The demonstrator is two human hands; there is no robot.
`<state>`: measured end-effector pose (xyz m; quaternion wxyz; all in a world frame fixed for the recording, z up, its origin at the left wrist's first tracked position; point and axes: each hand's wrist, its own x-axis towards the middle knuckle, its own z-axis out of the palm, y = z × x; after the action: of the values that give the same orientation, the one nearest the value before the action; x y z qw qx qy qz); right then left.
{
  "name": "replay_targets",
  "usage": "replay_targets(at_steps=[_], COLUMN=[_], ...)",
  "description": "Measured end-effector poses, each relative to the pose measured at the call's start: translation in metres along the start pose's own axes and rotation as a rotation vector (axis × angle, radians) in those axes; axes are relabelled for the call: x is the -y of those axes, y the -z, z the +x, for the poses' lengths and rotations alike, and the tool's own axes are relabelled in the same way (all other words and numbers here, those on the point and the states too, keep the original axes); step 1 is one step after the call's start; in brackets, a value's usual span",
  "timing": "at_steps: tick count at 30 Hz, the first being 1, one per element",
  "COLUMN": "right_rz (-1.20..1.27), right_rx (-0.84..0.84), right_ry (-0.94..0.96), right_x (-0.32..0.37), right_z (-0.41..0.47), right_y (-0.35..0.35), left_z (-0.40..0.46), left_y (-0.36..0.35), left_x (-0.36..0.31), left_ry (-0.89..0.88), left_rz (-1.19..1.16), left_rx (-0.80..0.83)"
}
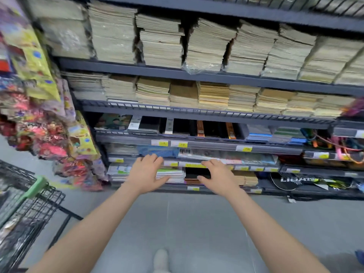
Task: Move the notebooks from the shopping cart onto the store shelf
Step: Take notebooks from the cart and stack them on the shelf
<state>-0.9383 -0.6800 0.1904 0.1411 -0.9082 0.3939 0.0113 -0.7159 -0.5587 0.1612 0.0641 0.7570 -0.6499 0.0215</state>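
Shoe toe (pixel 161 260), pale, at the bottom centre of the frame on grey floor (pixel 197 223). Two bare forearms reach up from the lower corners toward the middle. Left hand (pixel 146 175): fingers spread and straight, holding nothing, in front of a low shelf level. Right hand (pixel 217 177): likewise spread and empty, just right of the left. Between the two hands, a stack of notebooks (pixel 194 177) with a dark cover on top, lying on the bottom level of the store shelf (pixel 197 75); whether either hand touches it cannot be told. Upper levels: dense stacks of cream and tan exercise books (pixel 212 44). Yellow price tags (pixel 243 148) along the rail edges. Shopping cart (pixel 25 209), black wire with a green handle, lower left. Colourful printed packets (pixel 39 115) hang at the left edge.
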Motion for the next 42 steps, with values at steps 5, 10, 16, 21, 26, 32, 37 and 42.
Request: replay_targets(at_steps=[5, 10, 16, 21, 26, 32, 37, 42], right_rz=[0.063, 0.055, 0.048, 0.082, 0.145, 0.185, 0.208, 0.235], right_rx=[0.004, 0.009, -0.006, -0.032, -0.035, -0.023, 0.064, 0.107], right_ry=[-0.026, -0.014, 0.012, 0.025, -0.008, 0.036, 0.077, 0.084], right_x=[0.021, 0.056, 0.116, 0.188, 0.286, 0.395, 0.459, 0.499], right_z=[-0.043, -0.065, -0.080, -0.082, -0.080, -0.063, -0.038, -0.011], right_y=[-0.010, -0.005, -0.007, -0.026, -0.059, -0.099, -0.130, -0.154], left_z=[-0.067, -0.106, -0.149, -0.200, -0.267, -0.346, -0.388, -0.406], left_y=[0.008, 0.029, 0.050, 0.061, 0.071, 0.077, 0.058, 0.044], left_x=[-0.002, 0.010, 0.046, 0.111, 0.206, 0.300, 0.365, 0.402], left_ry=[0.070, 0.130, 0.128, 0.145, 0.164, 0.248, 0.365, 0.447], left_rz=[-0.048, -0.059, -0.057, -0.066, -0.059, -0.054, -0.094, -0.182], left_rx=[0.008, 0.003, 0.002, -0.034, -0.016, 0.081, 0.123, 0.165])
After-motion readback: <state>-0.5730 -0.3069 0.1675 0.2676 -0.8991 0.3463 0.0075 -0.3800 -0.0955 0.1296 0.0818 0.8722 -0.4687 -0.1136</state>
